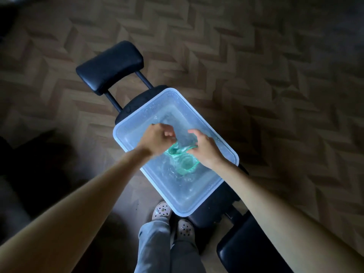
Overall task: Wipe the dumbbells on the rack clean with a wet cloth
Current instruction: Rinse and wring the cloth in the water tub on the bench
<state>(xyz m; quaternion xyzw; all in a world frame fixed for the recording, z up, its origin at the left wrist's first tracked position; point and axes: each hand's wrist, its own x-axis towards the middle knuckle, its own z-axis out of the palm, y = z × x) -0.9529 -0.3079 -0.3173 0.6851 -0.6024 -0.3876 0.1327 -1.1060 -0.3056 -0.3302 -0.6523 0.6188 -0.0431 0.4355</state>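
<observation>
Soaking stage, centre frame.
Left hand and right hand pinch thin green cloth in translucent plastic water tub, apparently to soak it.

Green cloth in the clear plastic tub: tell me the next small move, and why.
Probably lift the thin green cloth just above the water and wring it over the translucent rectangular plastic tub. Both the left hand and right hand grip it, and it lies soaked in the water.
</observation>
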